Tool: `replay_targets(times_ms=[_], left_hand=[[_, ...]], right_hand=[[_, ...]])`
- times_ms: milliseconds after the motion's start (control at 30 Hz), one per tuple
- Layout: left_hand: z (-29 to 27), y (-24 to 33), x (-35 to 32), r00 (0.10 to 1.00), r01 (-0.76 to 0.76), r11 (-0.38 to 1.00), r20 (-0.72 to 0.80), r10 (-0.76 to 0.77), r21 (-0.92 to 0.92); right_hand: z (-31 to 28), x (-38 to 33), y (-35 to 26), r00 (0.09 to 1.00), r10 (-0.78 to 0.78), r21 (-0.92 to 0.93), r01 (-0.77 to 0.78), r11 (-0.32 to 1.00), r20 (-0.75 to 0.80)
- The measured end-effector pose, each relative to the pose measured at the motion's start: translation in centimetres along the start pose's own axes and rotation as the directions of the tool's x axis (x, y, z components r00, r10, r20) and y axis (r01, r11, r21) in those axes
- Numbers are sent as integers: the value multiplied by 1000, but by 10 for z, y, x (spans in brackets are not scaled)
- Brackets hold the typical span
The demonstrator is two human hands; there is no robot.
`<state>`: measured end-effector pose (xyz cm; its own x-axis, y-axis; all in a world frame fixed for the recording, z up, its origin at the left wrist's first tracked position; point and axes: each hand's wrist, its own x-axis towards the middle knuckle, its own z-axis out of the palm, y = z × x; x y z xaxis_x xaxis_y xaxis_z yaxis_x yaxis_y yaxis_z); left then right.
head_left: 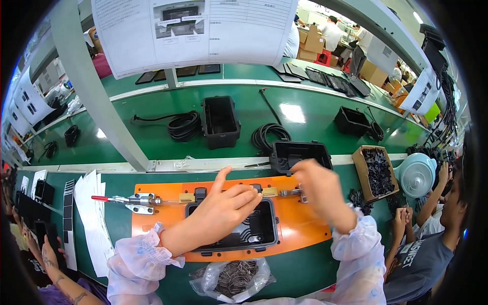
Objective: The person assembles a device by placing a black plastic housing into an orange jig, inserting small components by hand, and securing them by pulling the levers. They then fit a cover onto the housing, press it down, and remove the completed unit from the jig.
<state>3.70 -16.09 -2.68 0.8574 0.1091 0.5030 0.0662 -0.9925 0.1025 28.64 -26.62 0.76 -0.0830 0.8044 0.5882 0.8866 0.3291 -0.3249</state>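
A black open plastic box (pixel 239 239) lies in an orange fixture plate (pixel 305 223) in front of me. My left hand (pixel 216 211) reaches across the box to its far rim. One finger points up; the others are bent together, and what they hold, if anything, is hidden. My right hand (pixel 320 190) is smeared by motion above the right toggle clamp (pixel 290 192), so its grip is unclear. At the plate's left end sits another toggle clamp (pixel 140 202) with a red handle. A clear bag of screws (pixel 236 277) lies just below the plate.
Beyond the plate stand black boxes (pixel 221 122) with coiled black cables (pixel 184 126). To the right are a carton of small black parts (pixel 376 173) and a light-blue fan (pixel 417 175). Paper sheets (pixel 94 218) lie left. Co-workers (pixel 422 249) sit close on both sides.
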Motion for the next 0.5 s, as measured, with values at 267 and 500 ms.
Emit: replay_targets(times_ms=[267, 500], left_hand=[[-30, 0, -11, 996, 90, 996, 19, -90, 11], [-123, -76, -145, 317, 884, 450, -543, -778, -129]], right_hand=[[6, 1, -20, 988, -25, -199, 56, 978, 154], [45, 27, -58, 913, -378, 71, 371, 926, 151]])
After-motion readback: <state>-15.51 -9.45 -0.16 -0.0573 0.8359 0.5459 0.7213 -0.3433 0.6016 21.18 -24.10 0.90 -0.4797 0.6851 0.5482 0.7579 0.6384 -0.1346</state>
